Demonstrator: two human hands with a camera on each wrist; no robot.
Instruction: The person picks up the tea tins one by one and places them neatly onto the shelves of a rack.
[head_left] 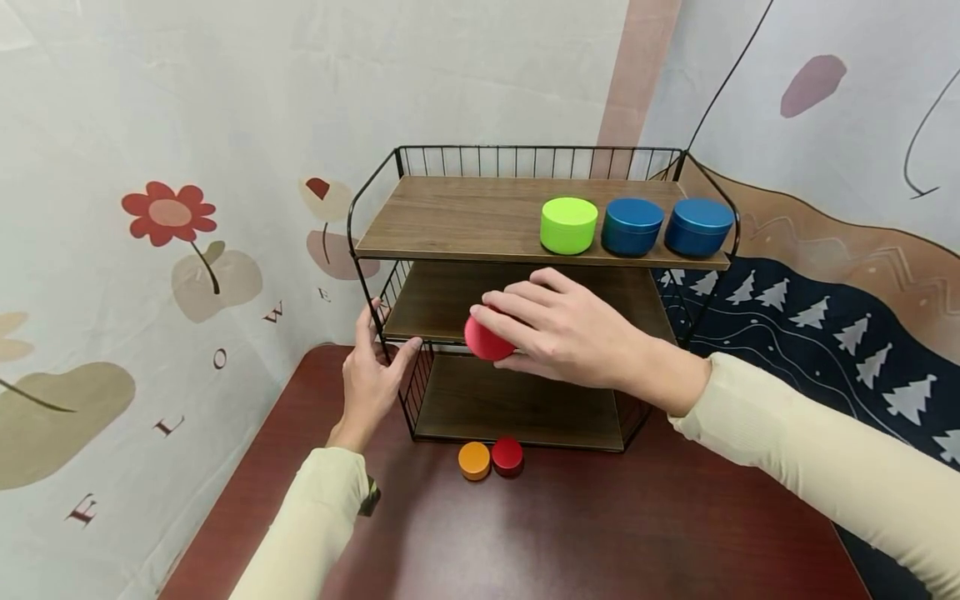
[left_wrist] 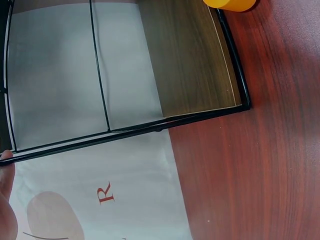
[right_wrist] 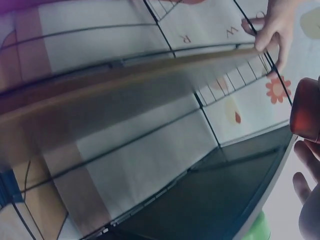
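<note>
My right hand (head_left: 562, 333) holds a round red tin (head_left: 487, 337) between thumb and fingers, in front of the middle shelf of a three-tier wire-and-wood rack (head_left: 480, 250). In the right wrist view that tin (right_wrist: 306, 110) shows at the right edge. With thumb at the middle shelf's front corner and fingers outside the post, my left hand (head_left: 371, 375) grips the rack's left side. On the top shelf stand a lime-green tin (head_left: 568, 225) and two blue tins, one (head_left: 632, 227) beside the other (head_left: 699, 227).
An orange tin (head_left: 474, 461) and a second red tin (head_left: 507, 457) sit side by side on the reddish-brown table (head_left: 637, 525), just before the bottom shelf. Printed cloth (head_left: 487, 75) hangs behind the rack and along both sides.
</note>
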